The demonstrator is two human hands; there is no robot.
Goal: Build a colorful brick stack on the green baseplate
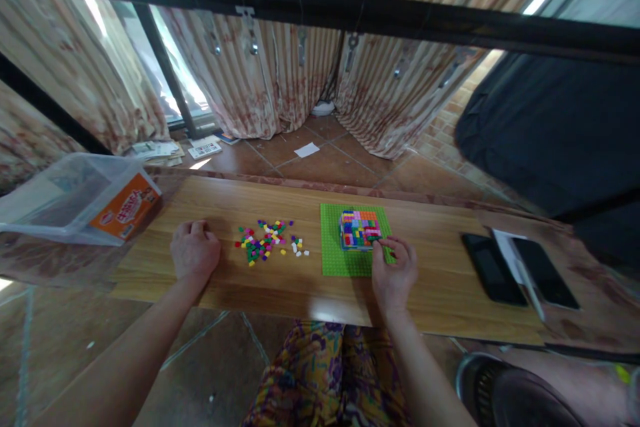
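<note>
A block of many-coloured toy bricks (360,228) stands on a green studded baseplate (333,263). My right hand (394,273) is at its near right corner, thumb and index finger pinched around what looks like a small dark green brick; whether that brick is attached to the block is hard to tell. To the left, loose small bricks (260,243) in several colours lie scattered on the wooden table (300,293). My left hand (195,250) rests on the table left of them, its fingers curled in; nothing shows in it.
A clear plastic box (65,213) with an orange label stands at the table's left end. On the right lie two dark phones (493,267) and a white strip (520,270). Striped curtains (280,80) hang beyond a black bar (320,3). Another person's shoe (520,390) shows at lower right.
</note>
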